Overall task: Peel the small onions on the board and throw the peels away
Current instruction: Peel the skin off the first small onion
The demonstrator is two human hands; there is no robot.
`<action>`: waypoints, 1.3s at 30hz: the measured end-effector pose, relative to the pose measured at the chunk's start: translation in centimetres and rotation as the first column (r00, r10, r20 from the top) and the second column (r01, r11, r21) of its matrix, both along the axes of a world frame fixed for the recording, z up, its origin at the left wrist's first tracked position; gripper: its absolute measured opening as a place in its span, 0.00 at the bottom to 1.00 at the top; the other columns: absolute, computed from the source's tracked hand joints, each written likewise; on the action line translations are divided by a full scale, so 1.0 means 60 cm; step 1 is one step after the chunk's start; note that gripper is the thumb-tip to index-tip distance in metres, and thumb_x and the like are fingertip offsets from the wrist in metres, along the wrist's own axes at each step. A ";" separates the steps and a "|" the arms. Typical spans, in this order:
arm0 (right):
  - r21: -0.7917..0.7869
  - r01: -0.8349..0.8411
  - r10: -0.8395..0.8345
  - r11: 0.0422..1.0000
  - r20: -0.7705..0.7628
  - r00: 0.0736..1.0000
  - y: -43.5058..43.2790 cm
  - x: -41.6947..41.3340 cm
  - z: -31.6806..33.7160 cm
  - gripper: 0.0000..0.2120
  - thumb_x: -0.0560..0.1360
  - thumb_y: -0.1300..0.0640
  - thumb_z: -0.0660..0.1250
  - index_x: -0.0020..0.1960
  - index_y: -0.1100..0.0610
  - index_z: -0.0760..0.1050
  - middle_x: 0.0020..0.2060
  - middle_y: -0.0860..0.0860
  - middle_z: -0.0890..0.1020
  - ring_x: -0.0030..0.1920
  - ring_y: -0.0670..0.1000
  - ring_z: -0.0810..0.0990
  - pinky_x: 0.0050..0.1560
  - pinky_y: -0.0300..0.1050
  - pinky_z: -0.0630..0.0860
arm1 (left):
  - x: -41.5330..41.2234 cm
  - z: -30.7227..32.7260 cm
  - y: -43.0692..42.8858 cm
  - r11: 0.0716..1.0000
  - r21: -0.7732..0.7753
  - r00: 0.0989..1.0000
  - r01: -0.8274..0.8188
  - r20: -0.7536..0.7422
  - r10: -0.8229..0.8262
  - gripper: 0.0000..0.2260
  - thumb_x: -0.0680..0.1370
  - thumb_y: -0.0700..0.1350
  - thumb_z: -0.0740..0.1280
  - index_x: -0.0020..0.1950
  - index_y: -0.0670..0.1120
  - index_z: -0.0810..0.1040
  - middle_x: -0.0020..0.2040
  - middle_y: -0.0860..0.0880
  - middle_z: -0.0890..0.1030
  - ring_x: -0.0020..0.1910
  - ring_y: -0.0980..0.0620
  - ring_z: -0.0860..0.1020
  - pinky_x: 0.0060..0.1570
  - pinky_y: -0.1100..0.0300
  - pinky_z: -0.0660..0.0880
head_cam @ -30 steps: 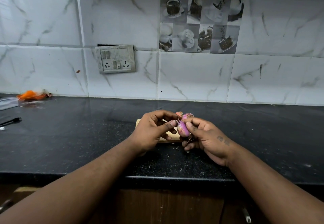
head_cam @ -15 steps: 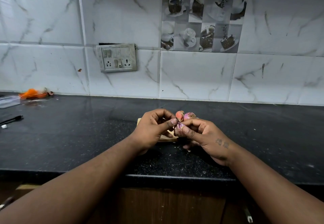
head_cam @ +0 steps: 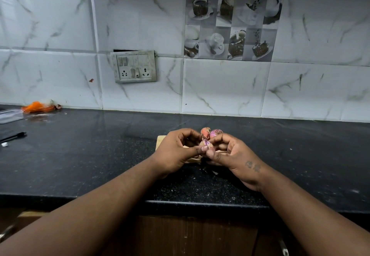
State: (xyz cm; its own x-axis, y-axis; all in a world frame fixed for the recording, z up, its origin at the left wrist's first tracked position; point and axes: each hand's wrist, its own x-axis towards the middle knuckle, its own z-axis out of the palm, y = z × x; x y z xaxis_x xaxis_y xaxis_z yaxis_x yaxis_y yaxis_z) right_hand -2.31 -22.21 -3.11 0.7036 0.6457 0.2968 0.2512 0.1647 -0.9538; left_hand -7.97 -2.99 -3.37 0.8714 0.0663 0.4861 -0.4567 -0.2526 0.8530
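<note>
1. Black speckled stone counter (head_cam: 96, 155) is running along a white marble-look tiled wall (head_cam: 220, 87). A small pale wooden board (head_cam: 160, 141) is lying towards its near edge, mostly hidden behind the hands.
2. The left hand (head_cam: 175, 152) and the right hand (head_cam: 233, 154) are meeting just above the board. Both are grasping one small purple-pink onion (head_cam: 206, 144): the right fingers are curling round it while the left thumb and forefinger are pinching its lower end, seemingly at the skin.
3. Two small reddish onions (head_cam: 210, 132) are sitting side by side just beyond the hands, on the far part of the board, and they appear to be wearing their dry skins.
4. Pale flecks (head_cam: 212, 172) are lying on the counter just near of the board. They are probably peel bits, though too small to confirm.
5. I judge the task as partway through. One onion is being stripped and at least two are waiting. No bare peeled onion is showing, the peels are not yet thrown away, and no bin is showing.
6. At far left, an orange scrap (head_cam: 36, 106), a clear plastic container (head_cam: 10, 115) and a black pen (head_cam: 15, 136) are lying well apart from the work.
</note>
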 end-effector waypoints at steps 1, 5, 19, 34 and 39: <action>-0.010 0.010 -0.010 1.000 0.015 1.000 -0.001 0.001 0.000 0.14 0.69 0.59 0.77 0.54 0.58 0.79 0.49 0.57 0.86 0.49 0.57 0.84 0.57 0.56 0.81 | 0.000 0.000 0.000 1.000 -0.013 1.000 0.015 -0.007 -0.015 0.12 0.72 0.38 0.78 0.53 0.37 0.82 0.49 0.37 0.85 0.46 0.50 0.81 0.48 0.58 0.81; 0.022 0.040 -0.041 0.999 0.063 0.997 -0.001 0.003 0.000 0.10 0.68 0.59 0.78 0.48 0.55 0.83 0.47 0.55 0.84 0.45 0.53 0.84 0.50 0.48 0.83 | -0.003 0.000 -0.003 0.992 -0.086 0.995 0.092 -0.026 -0.095 0.11 0.74 0.34 0.75 0.55 0.34 0.79 0.48 0.42 0.84 0.47 0.47 0.81 0.47 0.59 0.82; 0.103 -0.011 0.012 0.995 -0.017 1.000 -0.002 -0.005 0.010 0.11 0.71 0.64 0.73 0.53 0.62 0.83 0.43 0.58 0.87 0.45 0.54 0.86 0.47 0.46 0.85 | -0.003 0.006 -0.006 0.996 -0.058 0.995 0.069 0.075 -0.064 0.10 0.72 0.39 0.76 0.52 0.42 0.83 0.47 0.45 0.85 0.47 0.50 0.82 0.51 0.59 0.80; 0.066 0.159 -0.165 0.985 0.098 0.981 0.000 -0.002 0.009 0.15 0.61 0.63 0.81 0.47 0.59 0.85 0.49 0.62 0.87 0.49 0.53 0.85 0.51 0.47 0.83 | -0.006 0.004 -0.014 0.977 -0.191 0.991 0.095 -0.073 -0.110 0.10 0.73 0.40 0.76 0.51 0.40 0.81 0.46 0.43 0.83 0.46 0.47 0.80 0.48 0.54 0.83; 0.068 0.163 -0.170 0.984 0.121 0.978 0.001 0.001 0.012 0.14 0.61 0.63 0.82 0.46 0.59 0.86 0.47 0.63 0.87 0.47 0.54 0.85 0.52 0.49 0.84 | -0.003 0.003 -0.011 0.972 -0.195 0.990 0.128 -0.036 -0.137 0.10 0.72 0.39 0.75 0.52 0.39 0.81 0.46 0.44 0.84 0.46 0.49 0.82 0.49 0.55 0.83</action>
